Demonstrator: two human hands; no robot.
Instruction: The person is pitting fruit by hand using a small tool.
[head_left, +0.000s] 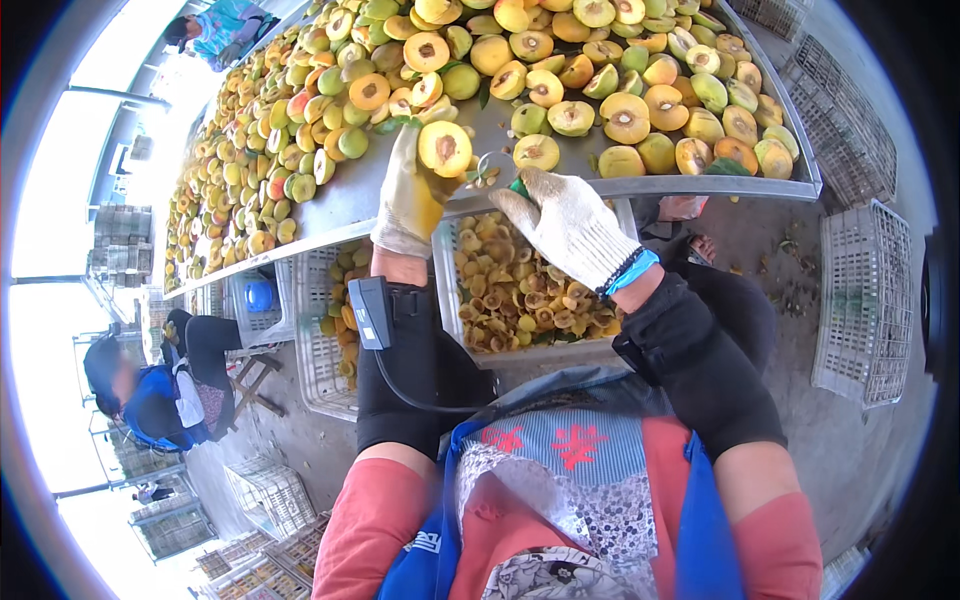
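Note:
My left hand (411, 196), in a stained work glove, grips a halved yellow peach (445, 149) with its cut face and brown pit cavity turned up. My right hand (574, 229), in a white knitted glove, is closed around the green handle (519, 187) of a small pitting tool. The tool's metal loop (495, 159) points toward the peach half, just right of it. Both hands are above the near edge of a metal table (480, 120) heaped with halved peaches. Below them, a white crate (448, 289) holds hollowed peach halves (529, 292).
Another plastic crate (319, 375) with fruit stands at left under the table. A tall crate (862, 307) is on the floor at right, near stacked crates (840, 127). One co-worker (161, 397) sits at left; another person (221, 34) is at the far upper left.

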